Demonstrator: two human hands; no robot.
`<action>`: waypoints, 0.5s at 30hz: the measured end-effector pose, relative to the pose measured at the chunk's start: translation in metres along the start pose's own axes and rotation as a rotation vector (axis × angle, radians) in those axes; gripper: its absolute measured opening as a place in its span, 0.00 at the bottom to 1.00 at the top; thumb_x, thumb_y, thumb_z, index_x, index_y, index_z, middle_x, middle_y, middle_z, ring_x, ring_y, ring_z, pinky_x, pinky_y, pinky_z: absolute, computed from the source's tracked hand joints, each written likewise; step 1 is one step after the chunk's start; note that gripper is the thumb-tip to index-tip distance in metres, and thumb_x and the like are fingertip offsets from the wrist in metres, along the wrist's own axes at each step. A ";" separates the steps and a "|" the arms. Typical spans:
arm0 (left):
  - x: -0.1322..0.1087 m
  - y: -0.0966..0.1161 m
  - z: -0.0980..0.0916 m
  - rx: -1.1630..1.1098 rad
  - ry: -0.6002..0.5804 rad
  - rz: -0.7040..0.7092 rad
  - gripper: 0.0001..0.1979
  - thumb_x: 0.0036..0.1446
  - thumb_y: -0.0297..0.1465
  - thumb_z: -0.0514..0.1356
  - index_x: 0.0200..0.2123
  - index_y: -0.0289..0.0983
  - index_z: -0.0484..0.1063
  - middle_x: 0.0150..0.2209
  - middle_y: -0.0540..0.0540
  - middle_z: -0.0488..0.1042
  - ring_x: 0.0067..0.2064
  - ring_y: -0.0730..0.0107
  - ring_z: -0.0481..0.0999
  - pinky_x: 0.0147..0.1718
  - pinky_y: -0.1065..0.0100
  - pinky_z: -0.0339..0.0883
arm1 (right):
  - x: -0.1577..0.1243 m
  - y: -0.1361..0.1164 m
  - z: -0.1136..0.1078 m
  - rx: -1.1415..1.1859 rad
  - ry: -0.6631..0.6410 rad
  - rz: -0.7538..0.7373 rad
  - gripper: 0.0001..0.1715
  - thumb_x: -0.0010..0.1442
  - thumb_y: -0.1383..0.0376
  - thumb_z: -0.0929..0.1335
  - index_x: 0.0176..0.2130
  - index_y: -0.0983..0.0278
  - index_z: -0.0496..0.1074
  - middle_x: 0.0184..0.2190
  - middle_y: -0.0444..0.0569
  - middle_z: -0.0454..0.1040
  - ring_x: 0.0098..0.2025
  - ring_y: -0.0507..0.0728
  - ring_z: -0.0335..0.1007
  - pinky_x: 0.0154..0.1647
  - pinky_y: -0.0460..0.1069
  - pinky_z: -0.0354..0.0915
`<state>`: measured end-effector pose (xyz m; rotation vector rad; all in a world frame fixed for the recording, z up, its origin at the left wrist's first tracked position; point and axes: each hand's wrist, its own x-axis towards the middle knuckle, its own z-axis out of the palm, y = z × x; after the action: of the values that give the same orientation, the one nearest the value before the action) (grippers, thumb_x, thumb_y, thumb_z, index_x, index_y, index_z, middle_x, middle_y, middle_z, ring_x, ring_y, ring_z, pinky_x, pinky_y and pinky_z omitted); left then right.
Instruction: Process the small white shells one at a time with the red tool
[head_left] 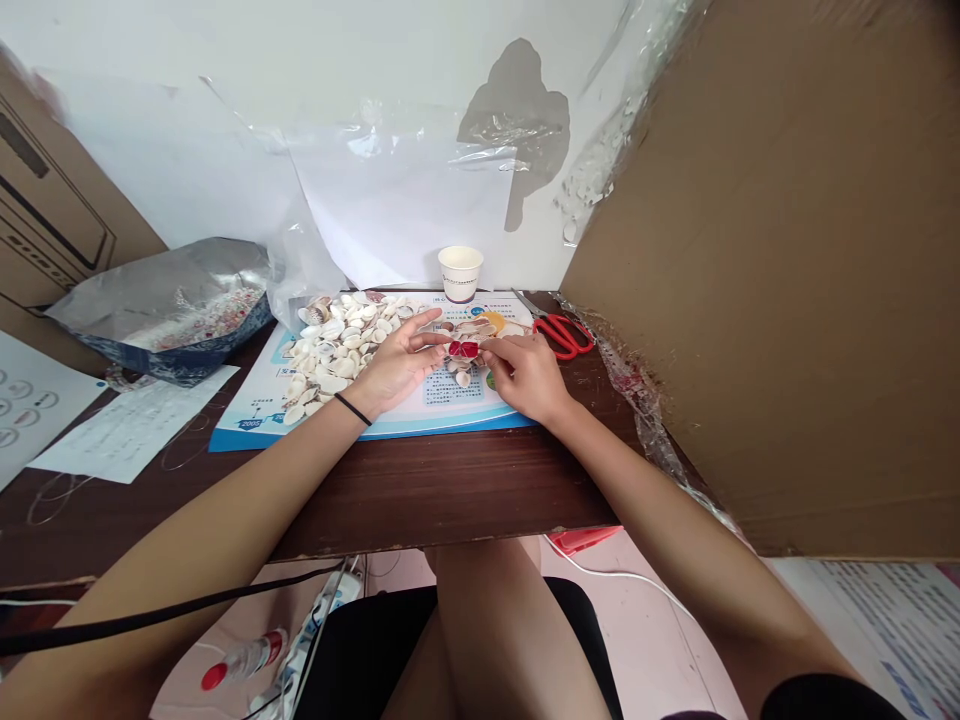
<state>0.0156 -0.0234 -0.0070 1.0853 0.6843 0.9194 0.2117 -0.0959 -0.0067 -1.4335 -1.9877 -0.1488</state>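
Note:
A small glossy red piece [463, 349] is held level between my two hands, above a small pile of shells. My left hand [397, 368] pinches its left end with the fingertips, while other fingers stretch out away from it. At the right end, my right hand [527, 375] has its thumb and fingers closed together on the piece. Left of my left hand lies a large heap of pale seashells [341, 350]. A few small shells [462, 378] show just below the red piece. Both rest on a blue and white printed sheet [397, 422].
Behind my hands stands a white paper cup [460, 272]. Red-handled scissors [564, 337] lie to the right, beside a tall cardboard panel [787, 270]. A plastic bag of small beads [172, 310] and a written paper [135, 430] sit left on the dark table [420, 490].

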 end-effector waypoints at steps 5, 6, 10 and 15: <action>0.000 -0.001 0.001 -0.019 -0.019 -0.011 0.32 0.48 0.18 0.66 0.57 0.40 0.68 0.38 0.48 0.77 0.39 0.72 0.74 0.44 0.65 0.67 | 0.000 0.002 0.003 0.020 0.028 0.017 0.15 0.65 0.67 0.61 0.40 0.63 0.77 0.36 0.51 0.81 0.39 0.59 0.74 0.41 0.52 0.59; 0.000 -0.001 0.001 -0.021 -0.019 -0.010 0.33 0.48 0.18 0.66 0.57 0.40 0.68 0.39 0.48 0.77 0.39 0.72 0.74 0.44 0.65 0.68 | 0.000 0.002 0.003 0.021 0.022 0.023 0.15 0.65 0.67 0.61 0.40 0.63 0.77 0.36 0.51 0.81 0.38 0.59 0.74 0.41 0.52 0.59; 0.001 -0.001 0.000 -0.029 -0.028 -0.008 0.34 0.48 0.18 0.66 0.59 0.40 0.66 0.38 0.48 0.77 0.38 0.73 0.75 0.42 0.66 0.68 | 0.001 0.002 0.003 -0.001 -0.008 0.073 0.15 0.65 0.67 0.61 0.38 0.63 0.77 0.33 0.51 0.80 0.36 0.59 0.74 0.39 0.51 0.59; 0.002 -0.002 -0.001 -0.056 -0.016 -0.023 0.39 0.48 0.17 0.66 0.63 0.41 0.61 0.37 0.49 0.77 0.37 0.73 0.75 0.41 0.67 0.68 | 0.001 0.002 0.003 0.008 -0.006 0.106 0.14 0.64 0.67 0.62 0.39 0.64 0.77 0.34 0.52 0.80 0.36 0.59 0.74 0.39 0.51 0.60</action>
<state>0.0161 -0.0219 -0.0091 1.0325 0.6535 0.9039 0.2122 -0.0930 -0.0085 -1.5316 -1.9101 -0.0899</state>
